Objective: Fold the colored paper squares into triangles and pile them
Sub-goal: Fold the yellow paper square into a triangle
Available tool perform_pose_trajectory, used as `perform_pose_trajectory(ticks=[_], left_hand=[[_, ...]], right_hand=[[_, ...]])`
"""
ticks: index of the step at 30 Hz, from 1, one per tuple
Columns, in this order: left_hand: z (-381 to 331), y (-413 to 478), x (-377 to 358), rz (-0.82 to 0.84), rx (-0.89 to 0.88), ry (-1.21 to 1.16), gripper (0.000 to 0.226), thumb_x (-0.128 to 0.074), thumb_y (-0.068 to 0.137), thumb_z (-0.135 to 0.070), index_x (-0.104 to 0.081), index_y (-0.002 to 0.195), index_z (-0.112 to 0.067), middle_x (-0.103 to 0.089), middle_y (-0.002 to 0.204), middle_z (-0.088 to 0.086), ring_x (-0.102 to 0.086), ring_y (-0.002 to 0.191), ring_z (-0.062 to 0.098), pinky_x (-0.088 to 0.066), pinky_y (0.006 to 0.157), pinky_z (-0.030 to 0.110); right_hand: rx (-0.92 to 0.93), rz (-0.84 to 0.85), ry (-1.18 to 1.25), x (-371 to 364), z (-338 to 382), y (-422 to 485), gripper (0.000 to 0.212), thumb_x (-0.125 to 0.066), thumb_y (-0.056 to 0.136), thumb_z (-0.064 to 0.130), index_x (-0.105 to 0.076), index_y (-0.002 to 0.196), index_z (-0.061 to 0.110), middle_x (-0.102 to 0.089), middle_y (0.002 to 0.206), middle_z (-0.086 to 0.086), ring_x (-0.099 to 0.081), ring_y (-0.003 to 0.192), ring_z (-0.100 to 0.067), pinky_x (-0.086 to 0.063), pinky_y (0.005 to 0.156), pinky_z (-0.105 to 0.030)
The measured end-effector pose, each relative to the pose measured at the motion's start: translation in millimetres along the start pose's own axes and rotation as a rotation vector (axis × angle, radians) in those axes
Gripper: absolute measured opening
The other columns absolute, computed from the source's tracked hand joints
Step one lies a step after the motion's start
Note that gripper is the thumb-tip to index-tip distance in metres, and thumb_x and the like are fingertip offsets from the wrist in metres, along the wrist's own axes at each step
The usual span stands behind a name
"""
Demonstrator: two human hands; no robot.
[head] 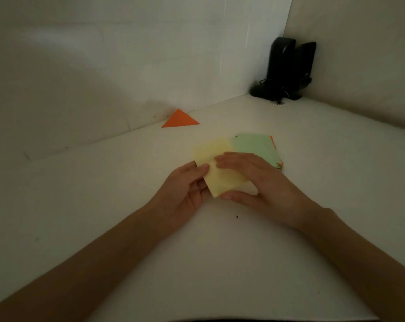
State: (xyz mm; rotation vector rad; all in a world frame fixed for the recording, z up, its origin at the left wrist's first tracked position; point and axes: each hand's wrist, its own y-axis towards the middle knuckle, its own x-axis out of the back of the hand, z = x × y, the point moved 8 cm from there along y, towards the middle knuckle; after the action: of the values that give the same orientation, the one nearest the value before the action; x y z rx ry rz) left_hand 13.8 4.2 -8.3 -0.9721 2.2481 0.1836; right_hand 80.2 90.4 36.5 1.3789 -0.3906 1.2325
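1. Closest in, two bare forearms reach forward over a white table, one from each side.
2. The left hand pinches the left edge of a yellow paper: its thumb lies on top and its curled fingers sit underneath.
3. The right hand lies across the same sheet with its fingers straight and flat, pressing down on it. Its thumb is spread out along the sheet's near corner, so it grips nothing.
4. The yellow paper sits mid-table between the two hands, with its left side lifted a little off the surface.
5. Just beyond it and to the right lies a stack of paper squares, green on top, with orange edges showing down its right side.
6. Farther back and to the left, an orange triangle lies flat on its own, close to the wall.
7. Farthest away, in the right corner, stands a black device with a cord at its foot.
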Motion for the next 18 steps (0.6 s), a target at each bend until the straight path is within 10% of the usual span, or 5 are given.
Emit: perform_pose_trajectory(ticks=[6,11,18], left_hand=[[-10.6,-4.0,-1.0,-0.027,-0.085,-0.022,0.031,-0.057,0.071,-0.002,-0.062,0.101,-0.003,-0.072,0.094,0.009,-0.07,0.08,0.015,-0.058,0.066,0.025],[-16.1,-4.6,-0.4,-0.002,-0.123,0.024,0.037,-0.058,0.069,0.001,-0.06,0.105,-0.003,-0.071,0.097,0.008,-0.069,0.085,0.015,-0.057,0.071,0.025],[-9.8,-4.5,-1.6,0.044,-0.088,0.175,0.042,-0.06,0.066,-0.005,-0.058,0.108,-0.005,-0.071,0.096,0.006,-0.069,0.085,0.017,-0.058,0.067,0.029]], right_hand=[[0.068,-0.202,-0.048,22.2,9.3,0.8,0.029,-0.054,0.091,0.032,-0.072,0.091,0.009,-0.052,0.13,-0.011,-0.042,0.124,-0.027,-0.03,0.107,-0.027],[-0.217,-0.253,0.221,19.5,-9.2,-2.0,0.024,-0.053,0.089,0.034,-0.07,0.085,0.018,-0.053,0.124,0.003,-0.048,0.114,-0.013,-0.034,0.097,-0.017],[-0.466,-0.301,0.502,9.8,-25.6,-8.5,0.023,-0.059,0.087,0.033,-0.057,0.075,0.013,-0.056,0.075,-0.016,-0.05,0.071,-0.031,-0.041,0.065,-0.038]])
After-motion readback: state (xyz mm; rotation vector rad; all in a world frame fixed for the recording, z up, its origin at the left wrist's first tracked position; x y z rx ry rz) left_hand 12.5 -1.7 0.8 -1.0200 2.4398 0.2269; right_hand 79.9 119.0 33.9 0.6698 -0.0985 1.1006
